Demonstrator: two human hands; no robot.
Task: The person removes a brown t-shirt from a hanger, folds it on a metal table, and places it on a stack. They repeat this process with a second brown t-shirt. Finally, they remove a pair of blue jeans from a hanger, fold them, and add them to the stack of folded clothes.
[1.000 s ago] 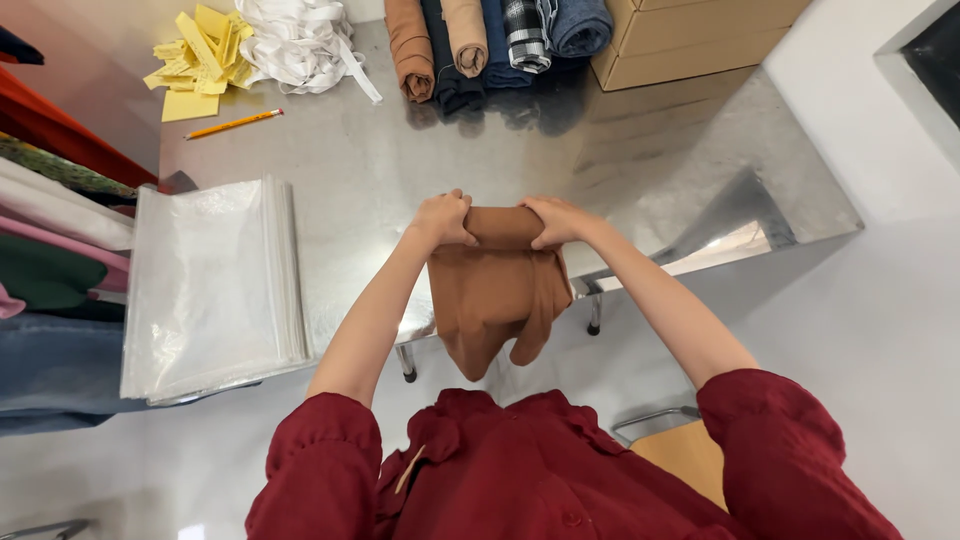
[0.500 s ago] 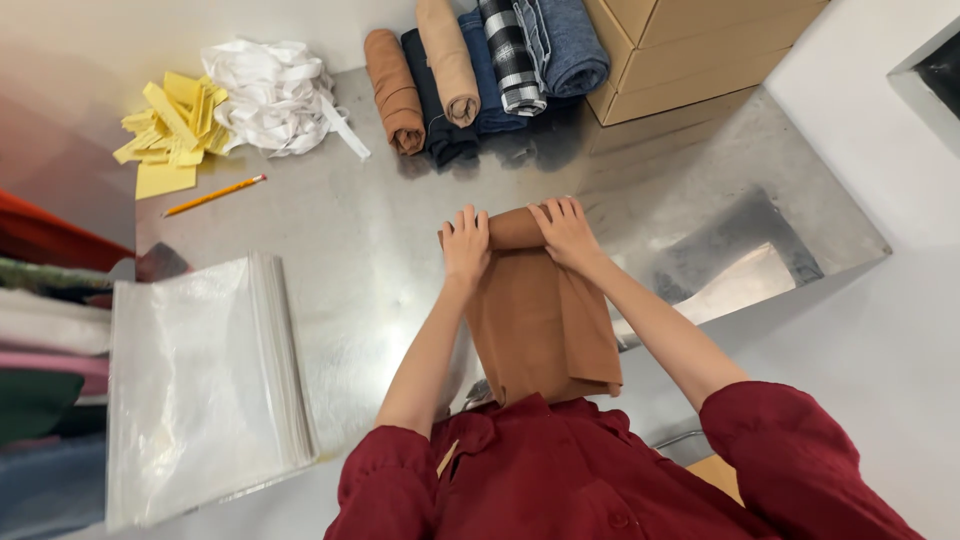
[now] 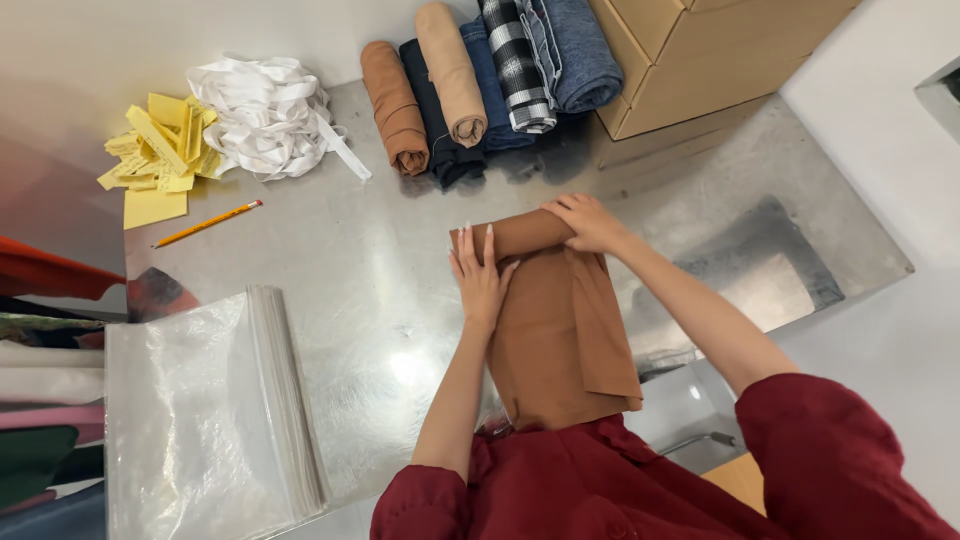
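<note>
So the whole thing happens on a shiny stainless steel table (image 3: 330, 300) with a pale floor around it, and light glares off the metal near its front edge. Biggest thing along the back edge is a stack of tan cardboard boxes (image 3: 690, 50) at the back right corner. At the front left corner sits a thick stack of clear plastic zip bags (image 3: 200, 410), and off the left edge there's a pile of folded fabrics in mixed colours (image 3: 40, 400).

Middle of the table, running over the front edge toward the person in a dark red top, is the rust-brown cloth (image 3: 560, 330). Its far end is rolled into a tube and the rest lies flat.

Back edge, centre: a row of rolled fabrics (image 3: 480, 80) in brown, black, tan, plaid and blue denim. Left of those, a heap of white ribbon strips (image 3: 265, 115), then a bunch of yellow paper slips (image 3: 155, 155) by the back left corner, with a yellow pencil (image 3: 207, 223) just in front of them.

Left hand (image 3: 480, 280) lies flat on the roll's left end, fingers spread and pressing down. Right hand (image 3: 590, 222) is curled over the roll's right end, fingers together, gripping it.
</note>
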